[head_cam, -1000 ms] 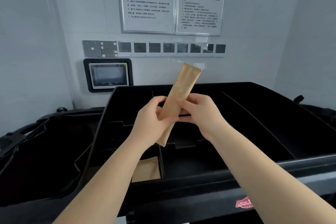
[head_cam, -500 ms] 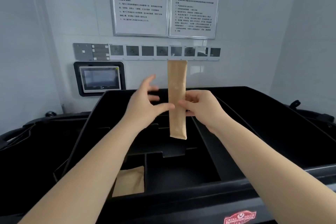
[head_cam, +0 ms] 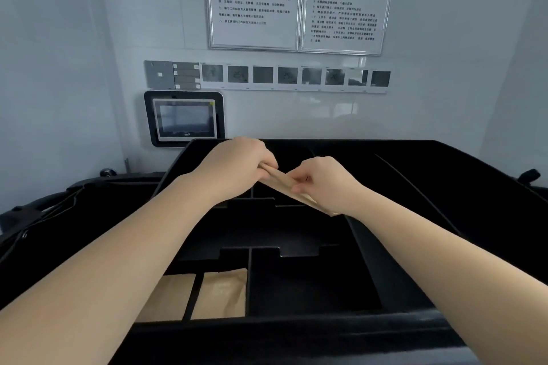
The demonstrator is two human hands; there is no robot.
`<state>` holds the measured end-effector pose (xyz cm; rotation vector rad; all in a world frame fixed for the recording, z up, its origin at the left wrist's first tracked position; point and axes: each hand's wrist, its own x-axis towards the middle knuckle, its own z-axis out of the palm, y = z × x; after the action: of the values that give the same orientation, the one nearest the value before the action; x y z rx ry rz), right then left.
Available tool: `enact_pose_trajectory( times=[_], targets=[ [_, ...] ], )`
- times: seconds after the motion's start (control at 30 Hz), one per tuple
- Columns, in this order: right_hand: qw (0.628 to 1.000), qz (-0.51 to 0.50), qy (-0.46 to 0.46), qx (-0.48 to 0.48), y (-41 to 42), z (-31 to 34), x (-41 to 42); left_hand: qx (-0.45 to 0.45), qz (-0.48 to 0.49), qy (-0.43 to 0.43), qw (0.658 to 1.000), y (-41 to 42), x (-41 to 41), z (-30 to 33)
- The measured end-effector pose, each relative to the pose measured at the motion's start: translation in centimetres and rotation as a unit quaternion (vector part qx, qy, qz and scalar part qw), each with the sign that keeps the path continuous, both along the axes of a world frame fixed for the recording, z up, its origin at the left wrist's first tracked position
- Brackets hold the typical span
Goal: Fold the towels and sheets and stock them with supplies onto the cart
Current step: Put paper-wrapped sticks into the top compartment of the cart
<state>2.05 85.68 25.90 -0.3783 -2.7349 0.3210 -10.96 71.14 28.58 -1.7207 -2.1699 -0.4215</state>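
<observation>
Left hand (head_cam: 237, 164): fingers curled, pinching the upper left end of the brown paper packet (head_cam: 286, 184).
Right hand (head_cam: 321, 182): fingers curled, pinching the packet near its middle; the lower right end passes under the wrist.
Packet: held in the air between both hands, tilted down to the right, above the middle compartments of the black cart tray (head_cam: 415, 187).
Stocked packets (head_cam: 221, 295): two brown paper packets lying flat in the near left compartments, split by a black divider.
Wall: touch panel (head_cam: 184, 118), row of small displays (head_cam: 287, 75), two framed notices (head_cam: 255, 0).
</observation>
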Motion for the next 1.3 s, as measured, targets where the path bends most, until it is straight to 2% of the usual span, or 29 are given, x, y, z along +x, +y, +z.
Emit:
enact_pose_trajectory(
  times=[0.1,0.27,0.33,0.53,0.8,1.0,1.13,1.23,1.3],
  targets=[
    [1.000,0.018,0.006,-0.019,-0.2,-0.1,-0.6,0.026,0.020,-0.003,0.999,-0.1,-1.2,-1.0],
    [0.997,0.004,0.022,-0.079,1.5,-0.5,0.1,0.126,0.023,-0.115,0.985,-1.4,-3.8,-2.8],
    [0.996,-0.011,0.018,-0.088,2.0,-1.0,0.3,0.141,0.016,-0.137,0.980,-1.7,-4.5,-3.9],
    [0.998,-0.060,0.000,-0.026,1.8,-3.8,-0.8,0.026,0.007,-0.016,1.000,-0.8,-5.1,-7.7],
    [0.976,-0.152,-0.105,0.117,1.6,-7.0,-3.0,-0.057,0.053,-0.003,0.997,1.3,-6.0,-10.8],
    [0.941,-0.170,-0.173,0.236,1.7,-9.0,-4.5,-0.126,0.053,0.059,0.989,2.1,-6.1,-12.3],
    [0.938,-0.165,-0.209,0.220,1.8,-9.4,-4.5,-0.175,0.054,0.049,0.982,2.7,-5.9,-12.8],
    [0.951,-0.158,-0.219,0.151,1.8,-8.9,-4.2,-0.187,0.024,-0.038,0.981,2.2,-6.6,-12.8],
    [0.965,-0.149,-0.205,0.074,2.0,-8.2,-3.7,-0.161,0.004,-0.103,0.982,1.3,-7.2,-12.4]
  ],
)
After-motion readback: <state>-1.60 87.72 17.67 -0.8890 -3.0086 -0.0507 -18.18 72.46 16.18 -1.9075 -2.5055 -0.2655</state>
